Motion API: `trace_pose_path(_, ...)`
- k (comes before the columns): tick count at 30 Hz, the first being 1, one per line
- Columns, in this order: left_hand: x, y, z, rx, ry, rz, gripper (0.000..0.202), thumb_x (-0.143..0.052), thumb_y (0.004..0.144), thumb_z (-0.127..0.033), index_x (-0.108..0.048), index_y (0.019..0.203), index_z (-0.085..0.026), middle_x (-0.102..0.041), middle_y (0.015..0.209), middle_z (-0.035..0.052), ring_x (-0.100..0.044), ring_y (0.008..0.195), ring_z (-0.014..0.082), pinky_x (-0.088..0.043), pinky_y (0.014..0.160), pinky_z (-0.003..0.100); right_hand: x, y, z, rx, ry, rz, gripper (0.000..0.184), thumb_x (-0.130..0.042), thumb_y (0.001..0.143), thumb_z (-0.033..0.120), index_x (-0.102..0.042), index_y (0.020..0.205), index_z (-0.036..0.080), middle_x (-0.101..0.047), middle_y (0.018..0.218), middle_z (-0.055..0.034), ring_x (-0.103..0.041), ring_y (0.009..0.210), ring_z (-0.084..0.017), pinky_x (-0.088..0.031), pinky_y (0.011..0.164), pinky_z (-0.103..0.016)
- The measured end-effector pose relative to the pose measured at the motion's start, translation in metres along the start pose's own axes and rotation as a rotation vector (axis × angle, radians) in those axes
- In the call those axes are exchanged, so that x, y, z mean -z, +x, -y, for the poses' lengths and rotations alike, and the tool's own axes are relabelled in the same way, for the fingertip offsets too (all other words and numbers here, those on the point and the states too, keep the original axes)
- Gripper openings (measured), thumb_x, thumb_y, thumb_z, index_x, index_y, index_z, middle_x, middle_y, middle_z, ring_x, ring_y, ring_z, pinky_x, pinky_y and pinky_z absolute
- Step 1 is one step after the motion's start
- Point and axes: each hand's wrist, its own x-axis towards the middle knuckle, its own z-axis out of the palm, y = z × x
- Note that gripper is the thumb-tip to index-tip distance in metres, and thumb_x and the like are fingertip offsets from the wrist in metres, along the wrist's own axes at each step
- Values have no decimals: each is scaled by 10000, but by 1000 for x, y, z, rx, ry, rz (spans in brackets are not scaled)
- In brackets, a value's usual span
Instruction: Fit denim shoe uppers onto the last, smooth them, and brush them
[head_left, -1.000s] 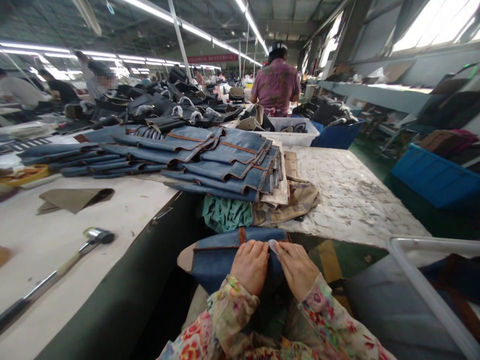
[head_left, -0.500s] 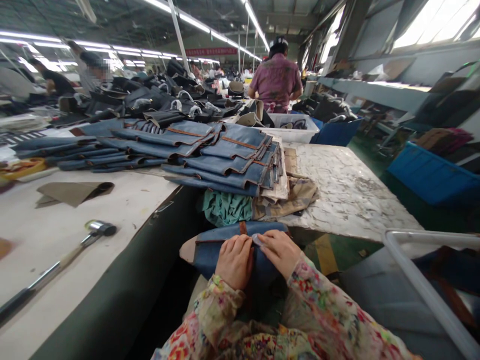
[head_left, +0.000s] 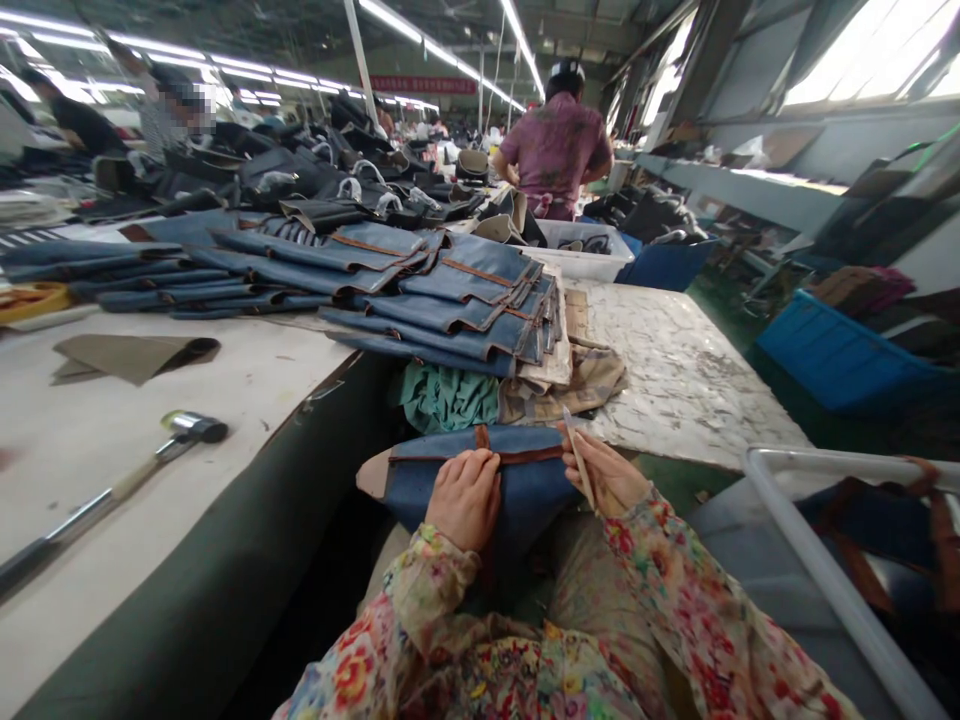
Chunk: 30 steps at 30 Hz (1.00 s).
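Across my lap lies a blue bag (head_left: 529, 500) with brown trim along its top and a pale tan end at the left. My left hand (head_left: 463, 495) is closed on it, fingers curled over the brown trim near a short brown strap (head_left: 481, 437). At the bag's right end, my right hand (head_left: 611, 475) pinches a thin pale tool (head_left: 578, 460), its pointed, whitish tip aimed up and its lower end against the palm. I cannot make out the tool's exact kind. The bag's underside is hidden.
On the left table (head_left: 247, 370) lie a hammer (head_left: 191, 428) and a folded olive piece (head_left: 139, 355). Stacked blue bags (head_left: 450, 290) stand ahead, above a green cloth (head_left: 450, 395). A grey bin (head_left: 757, 560) with bags is at right. Beyond, a person (head_left: 559, 145) faces away.
My right hand has left the brown trim beside my left hand and moved right, turning the thin tool upright. The left hand stays on the bag. The view has shifted slightly.
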Motion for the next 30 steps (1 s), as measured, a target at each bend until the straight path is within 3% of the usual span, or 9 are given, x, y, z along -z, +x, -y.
trace_pose_path(4,1,0,-1,14,1,11,267,-428,828,-214,-553,1059,-167,-588,1050,47,-487,996,200,-384,880,355,2,2,-8,55,-134,12,403,-746,577,329,-541,897,194,-515,646,45,-505,534,-69,-464,473,-172)
trace_pose_path(7,1,0,-1,19,5,3,271,-426,827,-210,-554,1061,-164,-589,1050,45,-488,993,201,-387,880,356,2,0,-11,161,-299,34,398,-666,676,383,-480,982,211,-542,733,27,-525,538,-87,-473,469,-210)
trace_pose_path(10,2,0,-2,9,7,-8,278,-421,827,-207,-556,1066,-161,-592,1046,48,-492,988,204,-389,879,357,4,-6,-3,439,-725,84,402,-496,814,406,-419,1160,216,-571,920,-45,-557,643,-129,-485,526,-269)
trace_pose_path(13,3,0,-2,-6,4,-16,285,-416,827,-202,-556,1072,-161,-591,1050,55,-493,990,203,-390,878,354,10,-13,9,842,-1252,94,387,-388,878,328,-427,1239,193,-539,1075,-90,-521,925,-189,-439,803,-368)
trace_pose_path(15,4,0,-3,-7,8,-25,288,-416,827,-198,-555,1077,-162,-590,1053,56,-490,995,199,-387,881,352,17,-16,11,983,-1498,73,366,-372,886,295,-463,1226,192,-526,1081,-89,-469,1009,-206,-370,894,-393)
trace_pose_path(19,4,0,-3,2,18,-38,287,-413,830,-197,-558,1076,-162,-595,1040,55,-494,984,196,-389,878,355,30,-18,-3,969,-1718,35,351,-362,884,278,-505,1192,186,-517,1045,-90,-465,975,-207,-394,863,-370)
trace_pose_path(30,2,1,-4,5,25,-20,291,-429,827,-198,-545,1092,-166,-591,1060,37,-478,1001,188,-345,905,349,27,5,-25,920,-1802,15,345,-344,883,257,-513,1169,163,-532,992,-104,-475,934,-215,-430,833,-364)
